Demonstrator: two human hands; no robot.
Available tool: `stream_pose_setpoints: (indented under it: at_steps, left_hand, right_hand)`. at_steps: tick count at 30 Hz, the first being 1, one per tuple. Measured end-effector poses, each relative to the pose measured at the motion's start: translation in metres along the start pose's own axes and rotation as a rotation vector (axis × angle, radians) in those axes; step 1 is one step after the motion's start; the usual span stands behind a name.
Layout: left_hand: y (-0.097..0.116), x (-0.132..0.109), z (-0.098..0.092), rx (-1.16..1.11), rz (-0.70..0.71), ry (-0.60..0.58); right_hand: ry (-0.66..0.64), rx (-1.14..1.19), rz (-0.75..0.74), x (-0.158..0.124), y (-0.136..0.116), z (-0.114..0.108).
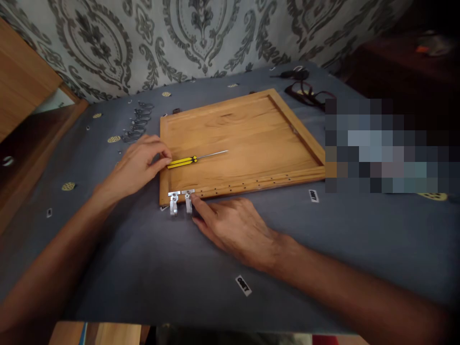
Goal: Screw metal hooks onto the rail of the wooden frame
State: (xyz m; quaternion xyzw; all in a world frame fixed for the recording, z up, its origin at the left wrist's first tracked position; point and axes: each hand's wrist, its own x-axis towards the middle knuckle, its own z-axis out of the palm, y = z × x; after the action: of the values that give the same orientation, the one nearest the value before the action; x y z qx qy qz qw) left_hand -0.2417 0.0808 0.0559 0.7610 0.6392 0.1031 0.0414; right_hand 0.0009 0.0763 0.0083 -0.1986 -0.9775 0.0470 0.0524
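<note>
A wooden panel with a raised frame lies flat, a row of small dark holes along its near edge. My left hand pinches the handle end of a yellow-and-black screwdriver, whose shaft points right across the panel. Two silver metal hooks sit at the near left corner and overhang the edge. At the right-hand metal hook, my right hand has its fingers closed against the side. Whether screws hold the hooks is too small to tell.
Several more hooks lie in a line behind my left hand. Dark-framed glasses and a black object rest at the back right. A wooden cabinet stands at left. A blurred patch covers the right side.
</note>
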Motion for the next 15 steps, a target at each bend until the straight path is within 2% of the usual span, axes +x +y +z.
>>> stream_pose_setpoints:
  at_steps: [3,9,12,15]
  left_hand:
    - [0.0,-0.001,0.0,-0.027,0.011,-0.005]
    - [0.006,0.0,0.014,-0.05,0.041,-0.02]
    - [0.007,-0.001,0.012,-0.111,0.028,0.033]
    - [0.005,-0.002,0.007,-0.222,-0.005,0.146]
  right_hand:
    - [0.022,0.005,-0.006,0.0,0.001,0.001]
    - [0.046,-0.022,0.001,0.0,0.0,0.001]
    - [0.071,-0.036,0.0,-0.001,-0.001,0.001]
    - [0.093,-0.045,-0.002,-0.001,-0.001,0.002]
